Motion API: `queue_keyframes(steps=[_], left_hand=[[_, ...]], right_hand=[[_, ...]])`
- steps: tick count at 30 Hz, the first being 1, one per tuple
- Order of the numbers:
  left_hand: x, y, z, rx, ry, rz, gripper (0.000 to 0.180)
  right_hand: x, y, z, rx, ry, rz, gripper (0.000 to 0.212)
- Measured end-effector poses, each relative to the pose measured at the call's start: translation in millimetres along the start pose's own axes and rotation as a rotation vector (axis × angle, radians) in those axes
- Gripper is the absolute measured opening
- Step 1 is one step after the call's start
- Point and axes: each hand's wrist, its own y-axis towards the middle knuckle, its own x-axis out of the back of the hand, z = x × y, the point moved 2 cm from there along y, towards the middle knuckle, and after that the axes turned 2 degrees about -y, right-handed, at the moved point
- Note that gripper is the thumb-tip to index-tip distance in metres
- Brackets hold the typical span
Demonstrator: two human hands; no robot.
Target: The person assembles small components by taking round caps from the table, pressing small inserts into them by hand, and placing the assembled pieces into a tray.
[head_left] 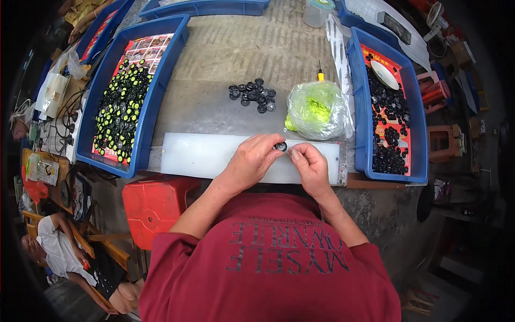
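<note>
Left hand (252, 161): pinches small black round part (280, 146) at table's near edge.
Right hand (310, 165): fingertips pinched just right of part; contents unclear.

You sit at a grey concrete table (241, 59) in even daylight; a red plastic stool (153, 206) stands below at your left, wooden stools (442, 142) and a small fan (435, 16) crowd your right

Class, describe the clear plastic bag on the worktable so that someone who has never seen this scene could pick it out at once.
Start at the grey worktable and find the blue tray of black parts on its right side. Just left of that tray, beyond the white board, sits the clear plastic bag. It alone is see-through and stuffed with yellow-green pieces; the loose pile beside it is black.
</note>
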Motion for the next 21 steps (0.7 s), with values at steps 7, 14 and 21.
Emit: queue_keyframes(steps=[7,14,21], left_hand=[[-9.3,-4.7,-4.8,-0.080,-0.018,-0.018,0.023],[-13.8,-8.8,-2.5,0.155,-0.211,0.036,0.032],[-25.1,-14.6,9.0,0.497,-0.781,0.060,0.027]], right_hand=[[-1.0,-1.1,11.0,-0.109,0.146,0.057,0.012],[0.7,-2.1,12.0,-0.220,0.275,0.065,0.012],[1.7,-2.3,11.5,-0.243,0.295,0.053,0.013]])
